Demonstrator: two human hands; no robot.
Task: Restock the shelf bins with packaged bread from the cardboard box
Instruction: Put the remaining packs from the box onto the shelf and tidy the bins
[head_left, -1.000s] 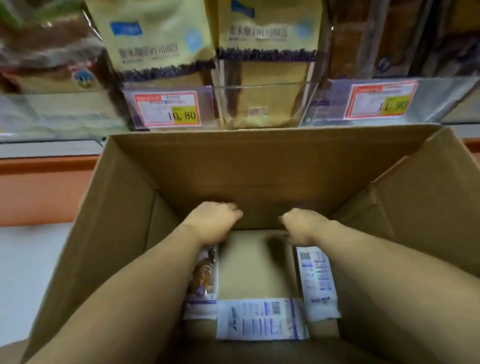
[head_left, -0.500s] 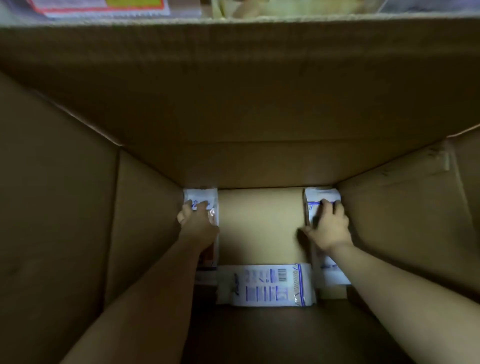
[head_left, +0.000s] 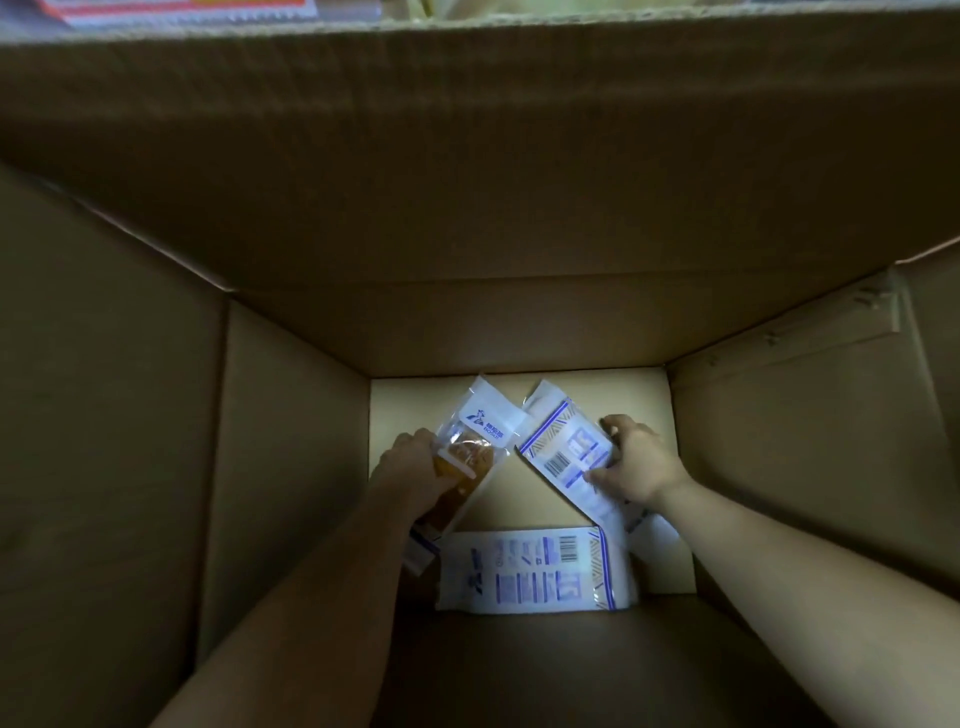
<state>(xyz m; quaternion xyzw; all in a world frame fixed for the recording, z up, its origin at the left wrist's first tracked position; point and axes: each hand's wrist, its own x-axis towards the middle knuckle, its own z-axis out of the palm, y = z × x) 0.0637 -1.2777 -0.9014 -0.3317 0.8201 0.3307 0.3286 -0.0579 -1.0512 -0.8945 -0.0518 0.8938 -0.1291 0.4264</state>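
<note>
Both packets had come up off the box floor since half a second before. Then they lay flat along the left and right walls under our palms. Now each was lifted and slanted, far ends leaning toward each other near the centre of the frame.

Our left hand (head_left: 410, 467) gripped the left packet (head_left: 467, 447) by its outer edge, fingers curled round it, with the clear window and brown bread facing up. Our right hand (head_left: 636, 462) held the right packet (head_left: 566, 452), thumb pressed on the printed back and fingers wrapped over the far edge.

A third packet (head_left: 535, 569) lay flat and untouched at lower centre, label up. The right packet's near end overlapped its right corner. Something pale showed beneath at lower right, perhaps another packet; we could not tell.

All of it sat deep in the cardboard box (head_left: 467, 208), with tall walls on every side. A price tag (head_left: 176, 8) on the shelf showed at the top left edge.

We judged the lift wanted a light grip on the wrapper edges, since bread crushes under a squeeze across the loaf. Both packets would best rise straight up through the middle, clear of the walls and flaps. The right packet's near end needed watching so it did not drag the third packet along. Keeping the two apart would stop the wrappers snagging.
</note>
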